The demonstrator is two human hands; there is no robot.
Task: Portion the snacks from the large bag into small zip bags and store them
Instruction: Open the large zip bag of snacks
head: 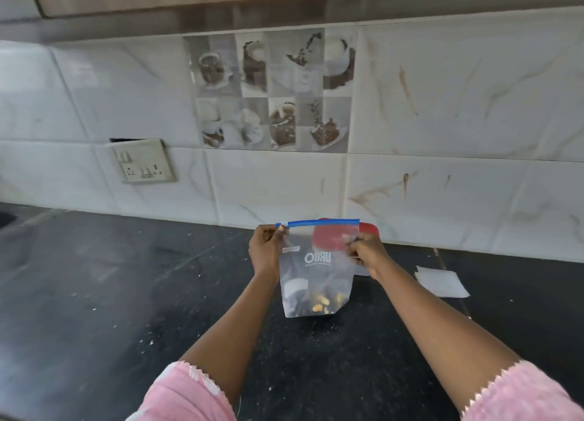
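**Fingers [280, 231] clamped on snack bag's top edge**

A clear zip bag [316, 275] is held upright over the black bench [126, 278]; whether its bottom touches cannot be told. The corner at the left end of the blue zip strip [325, 222] is pinched by the left hand [265, 250], and the opposite edge, just below the strip, by the right hand [366, 251]. White lettering, seen reversed through the plastic, appears to read "URBO"; the smaller line beneath and a small label near the left edge cannot be read. Yellow and dark snacks [319, 303] are gathered at the bottom. A red-lidded container [369, 229] behind is largely hidden by the bag. Flat white sheets [442, 281] are laid to the right, well apart. A switch plate [143, 164] is set in the tiled wall.
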